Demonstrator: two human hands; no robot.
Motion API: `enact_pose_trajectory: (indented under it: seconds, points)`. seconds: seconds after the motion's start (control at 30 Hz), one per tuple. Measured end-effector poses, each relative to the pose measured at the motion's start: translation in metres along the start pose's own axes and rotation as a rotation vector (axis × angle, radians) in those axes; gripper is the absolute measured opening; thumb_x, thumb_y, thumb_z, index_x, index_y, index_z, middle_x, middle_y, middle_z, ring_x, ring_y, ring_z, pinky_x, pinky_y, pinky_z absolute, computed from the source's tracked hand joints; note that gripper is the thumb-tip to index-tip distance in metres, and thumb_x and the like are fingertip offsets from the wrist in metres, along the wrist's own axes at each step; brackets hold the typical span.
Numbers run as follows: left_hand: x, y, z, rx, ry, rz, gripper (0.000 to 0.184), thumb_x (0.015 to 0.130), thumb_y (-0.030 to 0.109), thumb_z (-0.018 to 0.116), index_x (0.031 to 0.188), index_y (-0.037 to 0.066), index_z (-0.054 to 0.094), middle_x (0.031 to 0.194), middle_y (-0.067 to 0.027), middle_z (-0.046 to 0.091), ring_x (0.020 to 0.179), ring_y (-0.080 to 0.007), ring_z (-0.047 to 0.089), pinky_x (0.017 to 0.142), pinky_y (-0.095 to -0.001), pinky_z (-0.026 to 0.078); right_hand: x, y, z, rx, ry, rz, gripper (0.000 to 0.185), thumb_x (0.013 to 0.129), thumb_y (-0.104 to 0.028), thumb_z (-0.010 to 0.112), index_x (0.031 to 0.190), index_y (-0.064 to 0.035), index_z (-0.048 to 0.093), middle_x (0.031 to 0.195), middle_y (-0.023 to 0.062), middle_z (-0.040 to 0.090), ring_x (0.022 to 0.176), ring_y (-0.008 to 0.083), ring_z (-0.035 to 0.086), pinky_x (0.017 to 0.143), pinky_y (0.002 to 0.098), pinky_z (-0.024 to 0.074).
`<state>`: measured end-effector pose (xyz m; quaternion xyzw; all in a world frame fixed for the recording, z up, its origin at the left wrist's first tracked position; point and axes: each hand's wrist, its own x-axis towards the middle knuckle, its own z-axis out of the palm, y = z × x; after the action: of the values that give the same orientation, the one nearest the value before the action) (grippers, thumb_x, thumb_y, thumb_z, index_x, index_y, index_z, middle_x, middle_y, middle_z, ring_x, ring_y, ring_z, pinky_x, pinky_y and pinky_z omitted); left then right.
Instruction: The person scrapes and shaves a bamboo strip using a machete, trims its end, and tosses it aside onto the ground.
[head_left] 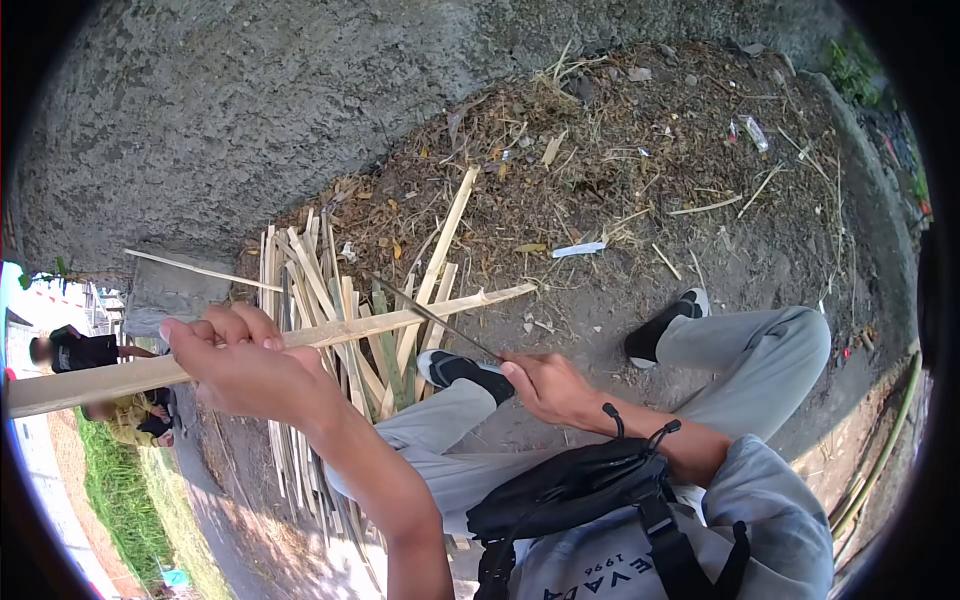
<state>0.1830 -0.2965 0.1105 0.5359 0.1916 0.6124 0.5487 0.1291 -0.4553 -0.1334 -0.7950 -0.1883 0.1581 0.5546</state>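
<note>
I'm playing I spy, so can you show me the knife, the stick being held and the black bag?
Knife (pixel 465 336): head camera view, on the thin blade.
Held stick (pixel 350 328): head camera view, on its pale middle part.
Black bag (pixel 570 490): head camera view, on its body.

Thin, dark knife (pixel 460 333) crosses pale strip (pixel 350 329)

The strip, long and woody, slants gently upward to the right in view, narrowing past a small bump to its tip. The knife's blade runs diagonally across it; contact is unclear.
</note>
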Motion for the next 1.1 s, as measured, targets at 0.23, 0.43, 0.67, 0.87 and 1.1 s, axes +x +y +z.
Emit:
enact_pose_trajectory:
  seconds: [0.23, 0.43, 0.67, 0.87, 1.1]
  points:
    - [0.009, -0.004, -0.004, -0.021, 0.027, -0.007, 0.044, 0.097, 0.028, 0.048, 0.062, 0.014, 0.027, 0.053, 0.0012, 0.026, 0.042, -0.0086, 0.024, 0.041, -0.0279, 0.011, 0.013, 0.049, 0.01, -0.12, -0.073, 0.249, 0.04, 0.1, -0.03, 0.04, 0.102, 0.0031, 0.062, 0.075, 0.0295, 0.063, 0.073, 0.0475, 0.062, 0.069, 0.0526, 0.0505]
    - [0.013, -0.009, -0.009, -0.066, -0.004, -0.009, 0.044, 0.097, 0.028, 0.048, 0.062, 0.014, 0.026, 0.054, 0.0018, 0.024, 0.042, -0.008, 0.023, 0.041, -0.0282, 0.01, -0.001, 0.008, 0.009, -0.114, 0.064, -0.063, 0.04, 0.101, -0.03, 0.04, 0.096, 0.0014, 0.065, 0.066, 0.0276, 0.061, 0.068, 0.0474, 0.062, 0.066, 0.0541, 0.0501]
    - [0.013, -0.006, -0.018, -0.042, -0.003, -0.031, 0.041, 0.101, 0.028, 0.043, 0.066, 0.014, 0.025, 0.055, 0.0017, 0.023, 0.043, -0.0095, 0.021, 0.041, -0.0282, 0.015, 0.005, 0.011, 0.009, -0.123, -0.008, 0.031, 0.041, 0.101, -0.031, 0.04, 0.096, 0.0009, 0.064, 0.069, 0.0281, 0.063, 0.068, 0.0473, 0.063, 0.066, 0.0552, 0.0506]
    - [0.004, -0.004, -0.017, -0.076, -0.046, -0.002, 0.043, 0.098, 0.027, 0.047, 0.062, 0.014, 0.027, 0.053, 0.0023, 0.022, 0.042, -0.0079, 0.021, 0.04, -0.028, 0.01, 0.01, 0.053, 0.018, -0.15, -0.003, 0.105, 0.041, 0.1, -0.033, 0.041, 0.098, 0.0012, 0.064, 0.074, 0.027, 0.064, 0.07, 0.0485, 0.062, 0.067, 0.0549, 0.0504]
    - [0.004, -0.004, -0.015, -0.102, 0.002, -0.012, 0.044, 0.099, 0.027, 0.046, 0.062, 0.015, 0.025, 0.052, 0.0022, 0.022, 0.041, -0.0083, 0.02, 0.041, -0.0279, 0.009, 0.003, 0.018, 0.008, -0.087, 0.055, -0.068, 0.046, 0.1, -0.033, 0.04, 0.088, 0.0038, 0.065, 0.074, 0.0286, 0.063, 0.072, 0.0484, 0.062, 0.069, 0.055, 0.0503]
